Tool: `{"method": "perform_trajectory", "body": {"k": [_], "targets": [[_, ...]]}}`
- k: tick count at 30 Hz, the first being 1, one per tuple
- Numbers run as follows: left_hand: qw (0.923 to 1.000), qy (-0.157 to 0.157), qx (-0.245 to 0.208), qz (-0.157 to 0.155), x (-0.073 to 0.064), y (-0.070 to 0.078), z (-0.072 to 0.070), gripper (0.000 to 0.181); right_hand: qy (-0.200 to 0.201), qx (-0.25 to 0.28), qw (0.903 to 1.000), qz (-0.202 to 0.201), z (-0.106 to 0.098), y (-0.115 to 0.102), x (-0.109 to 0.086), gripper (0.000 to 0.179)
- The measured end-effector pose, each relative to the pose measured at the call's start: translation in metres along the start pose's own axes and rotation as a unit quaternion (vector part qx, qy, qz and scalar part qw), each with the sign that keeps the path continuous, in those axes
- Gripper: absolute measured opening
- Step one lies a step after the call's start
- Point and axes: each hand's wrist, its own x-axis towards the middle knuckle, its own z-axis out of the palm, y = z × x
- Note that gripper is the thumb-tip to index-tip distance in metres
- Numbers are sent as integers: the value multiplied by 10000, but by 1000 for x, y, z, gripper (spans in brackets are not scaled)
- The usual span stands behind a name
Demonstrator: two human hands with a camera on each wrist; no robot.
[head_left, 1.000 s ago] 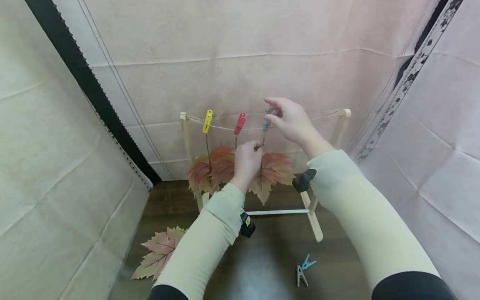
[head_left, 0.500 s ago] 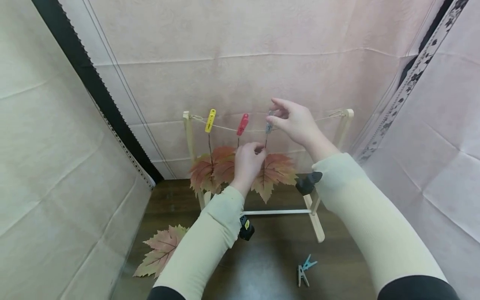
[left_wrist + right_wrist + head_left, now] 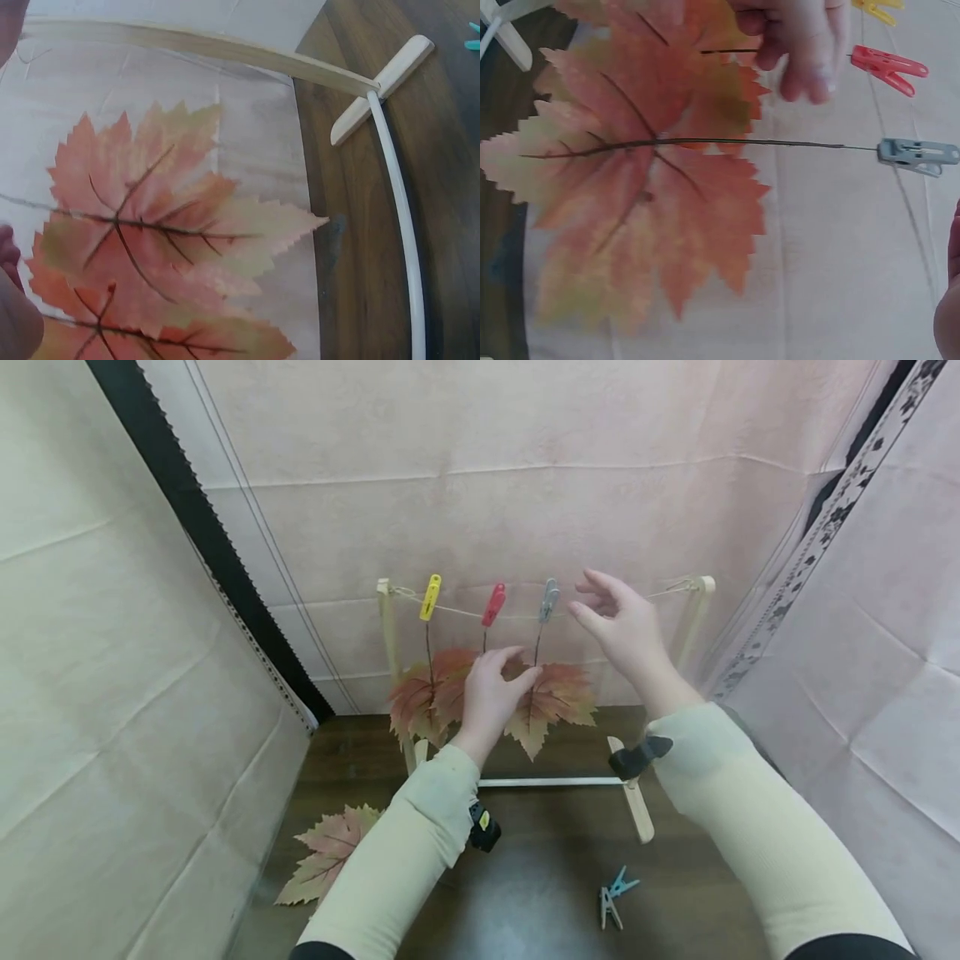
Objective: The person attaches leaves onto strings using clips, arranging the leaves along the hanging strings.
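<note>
A grey-blue clothespin [image 3: 549,602] grips the string and the stem of an orange-red maple leaf [image 3: 553,700], which hangs below it. My right hand [image 3: 624,625] is just right of that clothespin, thumb and fingers apart, with nothing between them. In front of the leaves is my left hand [image 3: 495,693], its thumb and fingers spread and holding nothing. A red clothespin [image 3: 889,69] and a yellow clothespin [image 3: 431,597] hold two more leaf stems farther left. The left hand hides part of the middle leaf [image 3: 452,681].
The string runs between two wooden posts [image 3: 693,618], joined low down by a white rod [image 3: 551,782]. On the dark wooden table [image 3: 540,877] lie a blue clothespin [image 3: 621,883] and a grey clothespin [image 3: 609,910] at front right. Another leaf [image 3: 330,852] lies at left, partly behind the left sleeve.
My right hand has let go of the grey-blue clothespin and moved right. My left hand has released the leaf's stem and opened its fingers slightly lower. The leaf now hangs from the clothespin alone.
</note>
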Motion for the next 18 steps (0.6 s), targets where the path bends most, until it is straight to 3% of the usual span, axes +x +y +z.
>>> {"method": "perform_trajectory", "body": {"k": [4,10,18], "targets": [[9989,-287,-329,159,-4,-4,-7,47,228,169,9996,4,3,9,-14,55],[9974,-525,-415,263,-14,-11,-20,46,337,276,9990,44,9,25,-34,50],[9965,-763,-320,122,-36,-41,-26,48,109,184,9997,109,28,52,-64,48]]}}
